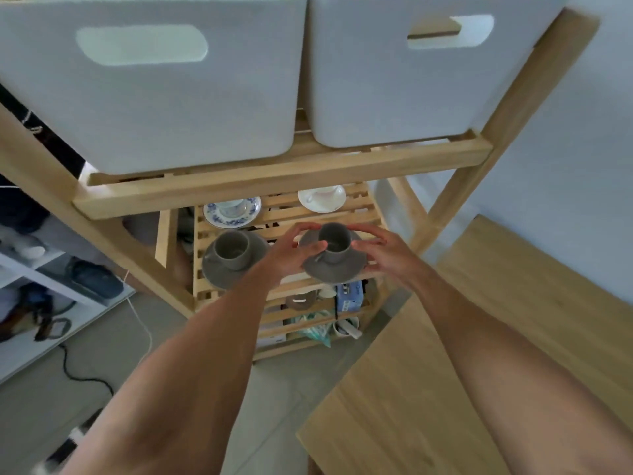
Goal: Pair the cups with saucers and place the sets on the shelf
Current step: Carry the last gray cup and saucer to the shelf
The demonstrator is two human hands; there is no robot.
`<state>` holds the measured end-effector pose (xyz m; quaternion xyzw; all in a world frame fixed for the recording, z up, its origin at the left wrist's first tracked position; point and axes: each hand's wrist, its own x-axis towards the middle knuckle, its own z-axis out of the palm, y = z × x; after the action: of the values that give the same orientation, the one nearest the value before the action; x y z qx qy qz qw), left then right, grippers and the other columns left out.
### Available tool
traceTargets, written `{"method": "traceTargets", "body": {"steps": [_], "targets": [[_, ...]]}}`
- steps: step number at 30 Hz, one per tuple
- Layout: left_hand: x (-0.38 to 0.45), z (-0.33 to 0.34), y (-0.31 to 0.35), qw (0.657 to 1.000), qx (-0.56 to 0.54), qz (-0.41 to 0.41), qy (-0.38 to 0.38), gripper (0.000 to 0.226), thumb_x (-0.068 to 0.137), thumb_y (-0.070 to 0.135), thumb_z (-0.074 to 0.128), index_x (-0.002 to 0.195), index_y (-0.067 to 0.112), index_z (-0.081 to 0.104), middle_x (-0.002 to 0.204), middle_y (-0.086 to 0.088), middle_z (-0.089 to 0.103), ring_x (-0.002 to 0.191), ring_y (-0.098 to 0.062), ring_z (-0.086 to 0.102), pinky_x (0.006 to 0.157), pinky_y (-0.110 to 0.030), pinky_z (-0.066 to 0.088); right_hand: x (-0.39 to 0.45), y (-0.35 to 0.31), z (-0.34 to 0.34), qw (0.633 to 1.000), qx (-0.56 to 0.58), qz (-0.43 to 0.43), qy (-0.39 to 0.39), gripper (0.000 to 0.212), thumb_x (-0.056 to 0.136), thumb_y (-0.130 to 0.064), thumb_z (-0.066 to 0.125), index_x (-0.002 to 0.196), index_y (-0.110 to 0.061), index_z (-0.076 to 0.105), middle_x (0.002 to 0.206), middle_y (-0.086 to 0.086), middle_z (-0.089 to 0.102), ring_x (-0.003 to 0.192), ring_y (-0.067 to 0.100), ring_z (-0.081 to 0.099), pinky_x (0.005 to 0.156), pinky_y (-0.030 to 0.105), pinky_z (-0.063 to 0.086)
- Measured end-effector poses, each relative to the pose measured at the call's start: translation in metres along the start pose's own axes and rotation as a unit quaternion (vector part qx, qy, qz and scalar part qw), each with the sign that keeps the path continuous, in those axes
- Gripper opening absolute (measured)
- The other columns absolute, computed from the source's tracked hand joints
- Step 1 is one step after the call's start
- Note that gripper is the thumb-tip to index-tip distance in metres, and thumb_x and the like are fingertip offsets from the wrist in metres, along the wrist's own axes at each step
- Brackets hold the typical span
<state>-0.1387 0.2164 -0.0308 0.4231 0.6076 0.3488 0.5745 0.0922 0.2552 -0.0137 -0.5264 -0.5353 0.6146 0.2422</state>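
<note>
In the head view, the main risk was the grey cup [334, 242] sliding or tipping on its grey saucer [334, 269]: the set was carried by the saucer alone, so any tilt while easing it under the upper rail could have sent the cup off. The saucer could also have caught on a slat edge or knocked the other grey cup-and-saucer set [233, 257] sitting just beside it on the slatted wooden shelf [284, 219]. The saucer's front rim seemed to overhang the shelf's front edge, so letting go too early might have dropped it.

The set lay between the two hands, over the right front part of the shelf. The left hand [294, 250] gripped the saucer's left rim with curled fingers; the right hand [380, 250] cupped its right rim, fingers spread. The blue-patterned set [233, 209] and white set [322, 197] stood behind.
</note>
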Motion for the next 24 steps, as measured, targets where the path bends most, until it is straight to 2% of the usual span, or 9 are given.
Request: {"method": "traceTargets", "body": {"steps": [5,9,14,16,18,20,24], "targets": [[0.025,0.003,-0.007,0.999,-0.033,-0.025,0.015,0.037,0.085,0.032,0.083,0.115,0.046,0.067,0.131,-0.010,0.064,0.115,-0.031,0.067,0.088,-0.051,0.063,0.032,0.006,-0.012,1.000,-0.020,0.002,-0.023,0.037,0.098,-0.021,0.074,0.120,-0.050,0.075,0.138,0.007,0.067,0.121,0.029,0.069,0.096,0.052,0.063],[0.036,0.005,-0.010,0.999,-0.024,-0.014,0.020,0.040,0.087,0.033,0.081,0.122,0.042,0.064,0.130,-0.010,0.065,0.115,-0.032,0.067,0.088,-0.052,0.063,0.049,0.010,-0.016,0.999,-0.031,0.011,-0.030,0.036,0.098,-0.024,0.073,0.121,-0.051,0.074,0.146,0.006,0.059,0.127,0.031,0.064,0.096,0.050,0.063],[0.042,0.006,-0.011,0.999,-0.025,-0.005,0.024,0.042,0.091,0.031,0.078,0.129,0.034,0.061,0.128,-0.012,0.067,0.113,-0.033,0.068,0.086,-0.048,0.063,0.054,0.010,-0.018,0.999,-0.033,0.003,-0.032,0.033,0.100,-0.023,0.071,0.124,-0.046,0.074,0.136,-0.002,0.063,0.122,0.025,0.066,0.095,0.049,0.063],[0.043,0.006,-0.011,0.999,-0.025,-0.003,0.029,0.042,0.092,0.029,0.077,0.131,0.031,0.060,0.128,-0.011,0.067,0.113,-0.031,0.068,0.084,-0.044,0.062,0.057,0.010,-0.018,0.999,-0.031,0.003,-0.031,0.033,0.099,-0.024,0.072,0.123,-0.047,0.074,0.137,0.002,0.064,0.122,0.027,0.066,0.094,0.050,0.064],[0.043,0.007,-0.010,0.999,-0.021,-0.004,0.035,0.039,0.091,0.032,0.078,0.127,0.037,0.062,0.130,-0.009,0.065,0.114,-0.030,0.067,0.088,-0.046,0.063,0.058,0.009,-0.017,0.999,-0.033,0.004,-0.030,0.033,0.098,-0.026,0.072,0.121,-0.051,0.074,0.139,0.005,0.064,0.123,0.029,0.066,0.092,0.051,0.064],[0.042,0.007,-0.008,0.999,-0.014,-0.005,0.038,0.033,0.089,0.037,0.078,0.118,0.046,0.064,0.131,-0.009,0.064,0.117,-0.031,0.065,0.093,-0.053,0.061,0.060,0.010,-0.016,0.999,-0.034,0.005,-0.026,0.034,0.098,-0.027,0.073,0.119,-0.053,0.074,0.140,0.006,0.064,0.124,0.031,0.065,0.092,0.052,0.064],[0.039,0.008,-0.006,0.999,-0.002,-0.001,0.043,0.034,0.093,0.035,0.075,0.124,0.040,0.061,0.133,-0.006,0.062,0.117,-0.029,0.064,0.093,-0.050,0.061,0.060,0.009,-0.014,0.999,-0.035,0.013,-0.016,0.035,0.098,-0.027,0.073,0.120,-0.055,0.073,0.140,0.006,0.064,0.124,0.030,0.066,0.090,0.050,0.065]]}}
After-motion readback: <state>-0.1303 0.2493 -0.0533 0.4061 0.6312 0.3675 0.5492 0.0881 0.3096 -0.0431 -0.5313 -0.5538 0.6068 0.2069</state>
